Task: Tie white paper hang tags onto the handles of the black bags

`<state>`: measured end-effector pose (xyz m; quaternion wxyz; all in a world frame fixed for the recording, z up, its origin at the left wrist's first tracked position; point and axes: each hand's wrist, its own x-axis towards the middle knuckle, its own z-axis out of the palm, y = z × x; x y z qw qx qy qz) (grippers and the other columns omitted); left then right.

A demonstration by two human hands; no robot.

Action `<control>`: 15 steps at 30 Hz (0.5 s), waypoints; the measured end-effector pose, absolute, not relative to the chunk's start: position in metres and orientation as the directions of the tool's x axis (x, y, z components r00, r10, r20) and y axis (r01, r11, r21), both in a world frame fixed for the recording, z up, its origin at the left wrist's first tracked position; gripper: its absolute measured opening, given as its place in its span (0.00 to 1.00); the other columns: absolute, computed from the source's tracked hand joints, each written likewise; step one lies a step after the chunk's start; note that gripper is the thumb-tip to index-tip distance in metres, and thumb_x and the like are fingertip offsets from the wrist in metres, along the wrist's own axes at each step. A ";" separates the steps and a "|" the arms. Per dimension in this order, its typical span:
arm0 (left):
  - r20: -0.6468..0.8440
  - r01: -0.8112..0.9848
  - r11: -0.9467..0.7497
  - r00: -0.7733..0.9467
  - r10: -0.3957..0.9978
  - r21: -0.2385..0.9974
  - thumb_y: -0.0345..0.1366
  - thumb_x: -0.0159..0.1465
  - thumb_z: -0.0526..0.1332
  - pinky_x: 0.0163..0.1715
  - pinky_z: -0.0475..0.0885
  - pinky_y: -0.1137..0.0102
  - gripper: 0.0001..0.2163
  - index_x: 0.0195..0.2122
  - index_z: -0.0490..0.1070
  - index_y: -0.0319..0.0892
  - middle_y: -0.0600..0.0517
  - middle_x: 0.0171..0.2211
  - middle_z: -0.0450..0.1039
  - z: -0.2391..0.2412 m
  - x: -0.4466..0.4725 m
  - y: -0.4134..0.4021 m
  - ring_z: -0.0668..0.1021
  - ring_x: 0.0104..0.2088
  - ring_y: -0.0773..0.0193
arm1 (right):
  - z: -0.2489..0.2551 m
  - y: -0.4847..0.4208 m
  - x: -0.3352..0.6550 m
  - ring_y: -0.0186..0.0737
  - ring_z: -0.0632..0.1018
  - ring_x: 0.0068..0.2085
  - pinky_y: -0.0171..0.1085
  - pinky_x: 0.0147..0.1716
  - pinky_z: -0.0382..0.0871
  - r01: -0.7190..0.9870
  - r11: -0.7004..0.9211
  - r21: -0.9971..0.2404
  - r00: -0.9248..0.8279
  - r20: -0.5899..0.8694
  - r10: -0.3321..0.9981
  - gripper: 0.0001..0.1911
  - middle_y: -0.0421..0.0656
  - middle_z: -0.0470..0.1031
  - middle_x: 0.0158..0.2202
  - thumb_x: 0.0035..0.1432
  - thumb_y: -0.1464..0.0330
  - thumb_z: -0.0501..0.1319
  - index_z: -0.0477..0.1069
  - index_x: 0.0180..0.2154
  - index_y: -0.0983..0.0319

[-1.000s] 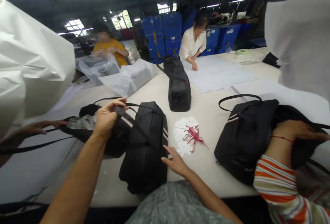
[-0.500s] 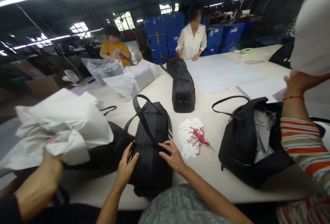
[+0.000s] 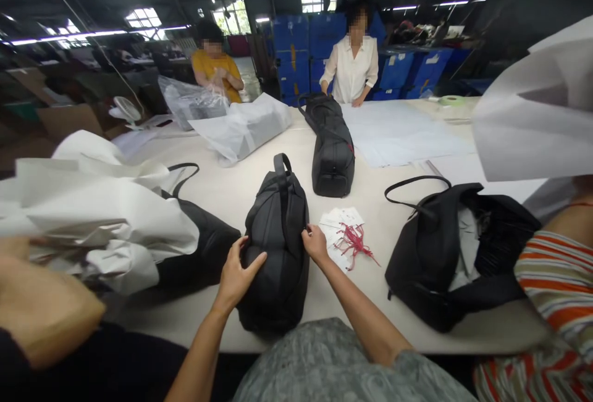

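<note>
Pale worktable [image 3: 370, 189], black bag [image 3: 275, 260], left hand [image 3: 237, 273] spread on it, right hand [image 3: 316, 244] curled against it, hold unclear

Blue boxes [image 3: 291, 59] at the back, a white fan [image 3: 126, 109] farther left, bright windows [image 3: 143, 18] beyond.

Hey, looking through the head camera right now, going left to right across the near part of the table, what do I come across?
Crumpled white paper, your left hand, the black bag it touches, your right hand, white tags with red strings, an open black bag, a striped sleeve.
</note>
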<state>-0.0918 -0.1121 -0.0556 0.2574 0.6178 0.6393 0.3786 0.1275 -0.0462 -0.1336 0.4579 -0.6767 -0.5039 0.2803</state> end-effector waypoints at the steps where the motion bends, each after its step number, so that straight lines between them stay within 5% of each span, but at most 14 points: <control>1: 0.134 0.584 -0.048 -0.104 0.986 0.810 0.49 0.57 0.64 0.57 0.66 0.54 0.30 0.58 0.60 0.44 0.42 0.57 0.66 -0.056 -0.092 -0.112 0.70 0.58 0.50 | -0.134 -0.044 0.129 0.40 0.71 0.35 0.37 0.39 0.64 0.437 -0.052 -0.898 0.310 0.096 0.946 0.10 0.43 0.71 0.31 0.54 0.68 0.55 0.73 0.34 0.62; 6: 0.127 0.549 -0.032 -0.136 0.982 0.835 0.49 0.58 0.63 0.56 0.66 0.53 0.29 0.57 0.60 0.44 0.41 0.57 0.65 -0.059 -0.094 -0.113 0.69 0.58 0.49 | -0.139 -0.045 0.140 0.36 0.68 0.29 0.34 0.33 0.62 0.428 0.027 -0.903 0.210 0.128 0.969 0.12 0.39 0.67 0.25 0.54 0.68 0.52 0.69 0.22 0.61; 15: 0.107 0.531 -0.002 -0.168 0.980 0.847 0.49 0.56 0.64 0.56 0.68 0.52 0.28 0.56 0.62 0.45 0.43 0.55 0.65 -0.053 -0.088 -0.115 0.69 0.57 0.49 | -0.149 -0.046 0.149 0.37 0.72 0.31 0.33 0.31 0.65 0.296 0.012 -0.955 0.189 0.071 0.979 0.15 0.40 0.75 0.28 0.55 0.64 0.53 0.76 0.32 0.63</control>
